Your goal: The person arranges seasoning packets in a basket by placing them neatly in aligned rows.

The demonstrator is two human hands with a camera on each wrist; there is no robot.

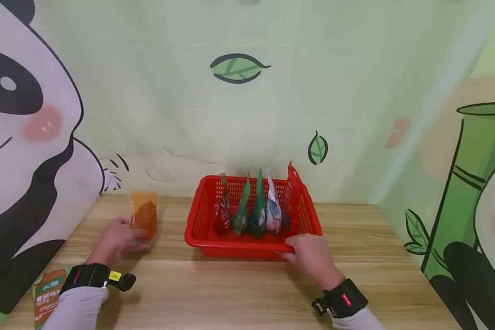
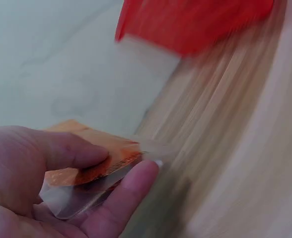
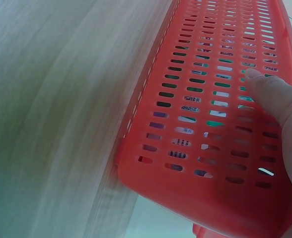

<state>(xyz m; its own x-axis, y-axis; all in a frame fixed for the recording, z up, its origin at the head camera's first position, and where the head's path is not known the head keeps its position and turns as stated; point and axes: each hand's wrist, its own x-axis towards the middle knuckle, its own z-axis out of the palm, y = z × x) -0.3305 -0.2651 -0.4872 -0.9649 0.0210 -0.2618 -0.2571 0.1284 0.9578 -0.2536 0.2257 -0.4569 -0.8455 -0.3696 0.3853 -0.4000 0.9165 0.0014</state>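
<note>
My left hand (image 1: 121, 238) pinches a small orange packet (image 1: 144, 215) with a clear part, held upright at the left of the table. In the left wrist view, thumb and fingers grip this packet (image 2: 106, 158) by its see-through lower part. The right hand (image 1: 311, 256) grips the front rim of a red plastic basket (image 1: 239, 247) near its right corner. Seen from the right wrist, the thumb lies against the slotted basket wall (image 3: 200, 168). Several bags stand upright in a row inside: a dark red one (image 1: 223, 215), green ones (image 1: 259, 211), a white-and-blue one (image 1: 273, 213) and a red one (image 1: 293, 192).
A brown-and-green packet (image 1: 49, 298) lies at the table's near left, partly hidden by the left forearm. Behind the wooden table (image 1: 231, 293) hangs a pale green cloth (image 1: 169, 114) printed with pandas, leaves and bamboo.
</note>
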